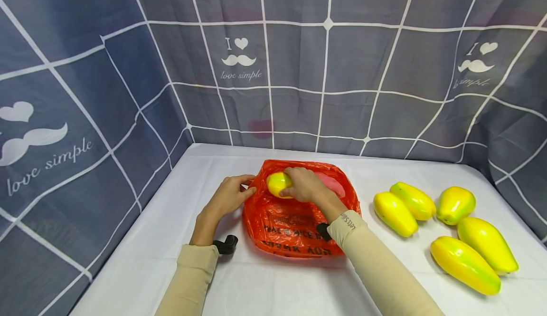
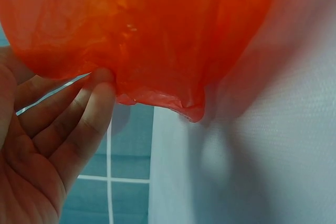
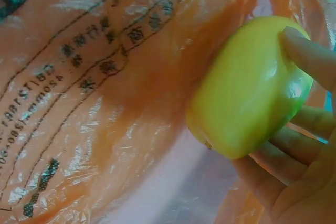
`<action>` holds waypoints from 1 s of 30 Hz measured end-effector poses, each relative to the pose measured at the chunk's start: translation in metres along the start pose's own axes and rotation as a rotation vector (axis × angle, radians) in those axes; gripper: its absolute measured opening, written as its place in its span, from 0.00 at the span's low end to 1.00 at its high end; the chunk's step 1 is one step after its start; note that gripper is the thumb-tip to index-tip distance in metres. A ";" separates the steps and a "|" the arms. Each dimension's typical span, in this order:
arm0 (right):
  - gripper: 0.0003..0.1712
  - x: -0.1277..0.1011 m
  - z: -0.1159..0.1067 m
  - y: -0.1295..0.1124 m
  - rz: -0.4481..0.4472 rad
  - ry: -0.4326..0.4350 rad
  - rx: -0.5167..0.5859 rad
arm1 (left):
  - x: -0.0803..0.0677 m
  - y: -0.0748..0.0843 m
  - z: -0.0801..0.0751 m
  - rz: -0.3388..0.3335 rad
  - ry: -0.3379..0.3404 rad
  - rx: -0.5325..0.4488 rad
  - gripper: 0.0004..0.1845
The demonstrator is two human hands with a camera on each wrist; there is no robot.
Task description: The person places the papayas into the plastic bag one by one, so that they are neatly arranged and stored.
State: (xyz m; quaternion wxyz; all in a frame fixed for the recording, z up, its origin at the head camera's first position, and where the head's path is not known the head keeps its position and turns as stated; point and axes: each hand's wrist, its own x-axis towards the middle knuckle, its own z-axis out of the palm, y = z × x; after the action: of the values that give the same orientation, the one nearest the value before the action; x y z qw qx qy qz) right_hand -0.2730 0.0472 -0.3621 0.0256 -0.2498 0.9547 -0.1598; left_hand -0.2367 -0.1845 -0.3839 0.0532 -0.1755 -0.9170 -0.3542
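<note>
A red plastic bag [image 1: 295, 240] with black print lies on the white table, its mouth spread wide. My right hand [image 1: 305, 185] reaches into that mouth and grips a yellow-green papaya [image 1: 278, 183], with the thumb on one side and the fingers on the other in the right wrist view, where the papaya [image 3: 247, 87] hangs close over the bag's printed inner wall. At the bag's left rim, my left hand [image 1: 231, 193] pinches the thin plastic between thumb and fingers. In the left wrist view the bag [image 2: 157, 40] bulges above the fingers [image 2: 89, 114].
Several more papayas, including a front one [image 1: 466, 264] and a left one [image 1: 395, 214], lie loose on the table [image 1: 273, 287] to the right. A pink patch [image 1: 331, 183] shows inside the bag. A grey checked curtain [image 1: 295, 59] hangs behind and along the left.
</note>
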 end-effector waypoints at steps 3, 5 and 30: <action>0.35 0.000 0.003 0.001 -0.003 -0.008 -0.029 | 0.000 0.000 -0.001 0.001 0.000 0.003 0.19; 0.35 0.000 0.004 0.001 -0.007 -0.015 -0.046 | 0.000 0.000 -0.001 0.000 0.002 0.004 0.19; 0.34 -0.002 0.012 0.002 0.005 0.048 -0.059 | -0.001 0.003 -0.002 -0.030 -0.008 0.005 0.19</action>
State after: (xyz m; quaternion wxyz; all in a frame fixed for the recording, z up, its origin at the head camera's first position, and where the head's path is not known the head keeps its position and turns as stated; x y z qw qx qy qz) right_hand -0.2706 0.0467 -0.3738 -0.0045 -0.2440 0.9600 -0.1375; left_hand -0.2350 -0.1835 -0.3808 0.0446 -0.1632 -0.9207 -0.3517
